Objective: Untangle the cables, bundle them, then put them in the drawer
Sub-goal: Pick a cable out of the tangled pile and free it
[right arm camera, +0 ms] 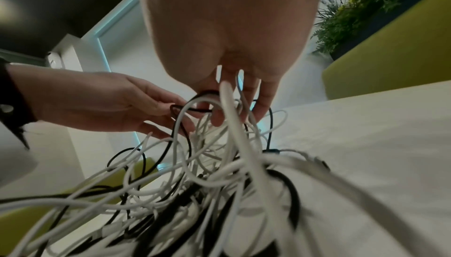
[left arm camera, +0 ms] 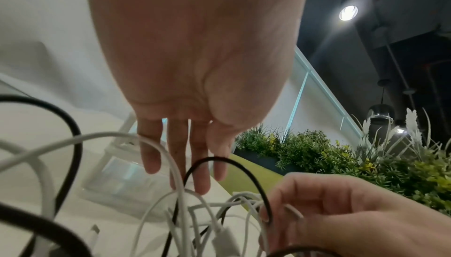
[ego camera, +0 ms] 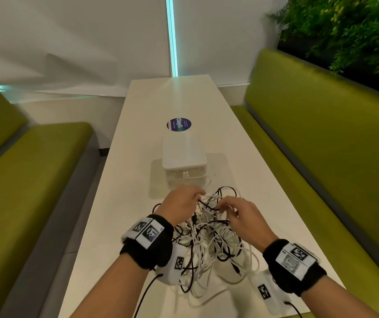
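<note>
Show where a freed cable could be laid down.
Free: table beside the white box on both sides, and beyond the round sticker. Crowded: near end, under the cable tangle, left hand and right hand.

Bare forearms end in the left hand (ego camera: 181, 206) and right hand (ego camera: 241, 218). Each wrist wears a black fabric band (ego camera: 139, 255) topped by white tags (ego camera: 148, 232) with black square codes. At about 6 o'clock of each band hangs a white coded camera box (ego camera: 170, 275) trailing a black lead (ego camera: 147, 292).
</note>
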Motion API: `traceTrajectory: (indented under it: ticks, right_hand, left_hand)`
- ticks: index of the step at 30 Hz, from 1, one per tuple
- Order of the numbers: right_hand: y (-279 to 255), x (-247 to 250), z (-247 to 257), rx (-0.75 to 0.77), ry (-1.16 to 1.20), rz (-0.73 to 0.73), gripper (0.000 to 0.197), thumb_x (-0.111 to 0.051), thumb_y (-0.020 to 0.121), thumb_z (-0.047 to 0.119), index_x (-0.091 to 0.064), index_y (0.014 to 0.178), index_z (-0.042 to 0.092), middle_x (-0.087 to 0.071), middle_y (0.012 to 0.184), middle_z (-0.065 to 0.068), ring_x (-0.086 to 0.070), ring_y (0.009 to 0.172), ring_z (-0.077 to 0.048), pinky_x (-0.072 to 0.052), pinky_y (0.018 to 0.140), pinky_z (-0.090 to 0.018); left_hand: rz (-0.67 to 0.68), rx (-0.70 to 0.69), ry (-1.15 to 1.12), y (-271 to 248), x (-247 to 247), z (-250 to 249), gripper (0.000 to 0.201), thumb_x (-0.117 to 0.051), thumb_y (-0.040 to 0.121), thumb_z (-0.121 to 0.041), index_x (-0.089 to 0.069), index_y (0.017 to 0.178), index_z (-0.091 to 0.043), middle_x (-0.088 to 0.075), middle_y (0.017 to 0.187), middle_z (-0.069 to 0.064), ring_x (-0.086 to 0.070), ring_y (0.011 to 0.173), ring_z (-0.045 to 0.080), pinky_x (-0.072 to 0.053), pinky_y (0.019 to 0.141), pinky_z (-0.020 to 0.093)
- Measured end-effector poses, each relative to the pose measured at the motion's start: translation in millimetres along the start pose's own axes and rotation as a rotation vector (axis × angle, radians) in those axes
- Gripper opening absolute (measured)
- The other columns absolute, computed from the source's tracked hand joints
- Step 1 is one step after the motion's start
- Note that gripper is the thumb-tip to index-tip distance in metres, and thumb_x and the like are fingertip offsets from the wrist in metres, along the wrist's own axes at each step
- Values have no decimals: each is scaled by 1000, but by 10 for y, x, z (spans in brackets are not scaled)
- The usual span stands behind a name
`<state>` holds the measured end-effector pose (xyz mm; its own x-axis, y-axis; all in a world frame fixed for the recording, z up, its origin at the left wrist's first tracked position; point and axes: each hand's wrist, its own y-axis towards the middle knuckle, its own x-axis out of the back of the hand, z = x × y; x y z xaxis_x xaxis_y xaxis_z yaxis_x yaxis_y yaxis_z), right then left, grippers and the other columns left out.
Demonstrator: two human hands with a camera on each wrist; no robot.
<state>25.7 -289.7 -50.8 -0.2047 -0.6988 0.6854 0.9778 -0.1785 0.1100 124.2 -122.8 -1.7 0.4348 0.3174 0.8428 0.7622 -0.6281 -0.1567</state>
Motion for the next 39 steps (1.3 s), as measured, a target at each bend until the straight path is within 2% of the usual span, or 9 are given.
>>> traceTrajectory:
  ticks: [3,7,11,17,21,26,29,32,39]
  right_hand:
    - [-10,13,19,-10,-49,-5,18,-53,96,21,-70,91,26,-65,89,14,-56,87,-4,-43,77,-23]
    - [10,-23,62,20,-233,-30,40,-48,96,51,-69,77,22,-58,87,9,-52,88,-10,-44,78,-29]
    - [-34,-56,184,149,-388,-83,15,-67,88,38,-62,96,26,-54,110,6,-48,107,-17,-45,86,-31]
    - [-54,-79,315,179,-614,100,54,-62,90,32,-43,141,33,-39,152,2,-9,149,-36,-17,116,-58]
    - [-60,51,393,109,-706,159,49,-46,99,41,-38,146,30,-24,161,3,12,150,-32,3,117,-58]
    - [-24,84,806,162,-326,56,65,-28,99,55,-28,152,18,-28,159,0,-7,151,-18,-8,120,-33]
    - [20,-2,952,179,-131,9,48,-54,97,31,-41,143,24,-53,140,3,-45,134,-16,-36,106,-26]
    - [27,-84,981,100,-12,51,34,-58,96,31,-54,129,25,-69,110,4,-63,105,-11,-49,88,-28]
    - [124,-115,895,107,44,141,46,-52,95,51,-63,68,16,-54,54,1,-47,47,-6,-33,50,-19]
  left_hand:
    - [8,8,87,23,-15,35,33,-43,100,-17,-62,127,-18,-60,127,5,-56,113,22,-42,96,31]
    - [94,-2,254,25,-56,48,44,-57,88,-14,-59,131,-22,-54,130,5,-48,122,25,-39,103,32]
    - [3,-26,336,-22,-80,49,35,-60,85,-10,-69,118,-19,-70,111,4,-58,110,23,-46,92,30]
    - [-269,-8,104,-143,137,31,16,-61,92,-27,-75,91,-19,-73,90,-1,-65,87,18,-43,75,26]
    - [-406,56,-199,-252,256,65,22,-54,95,-21,-69,79,-20,-70,76,-3,-64,76,15,-44,68,29]
    - [-369,-33,-655,-380,278,-79,23,-57,94,-19,-69,75,-17,-72,78,-1,-69,84,12,-55,90,39]
    - [-374,-26,-886,-436,309,-136,24,-66,88,-24,-73,75,-5,-73,81,13,-71,86,26,-56,91,46]
    - [-449,31,-888,-476,331,-87,52,-59,91,-49,-66,51,-16,-72,69,5,-72,83,23,-54,92,46]
    - [-306,-79,-1400,-643,463,-60,59,-32,90,-60,-32,53,-14,-29,54,4,-45,52,21,-51,78,36]
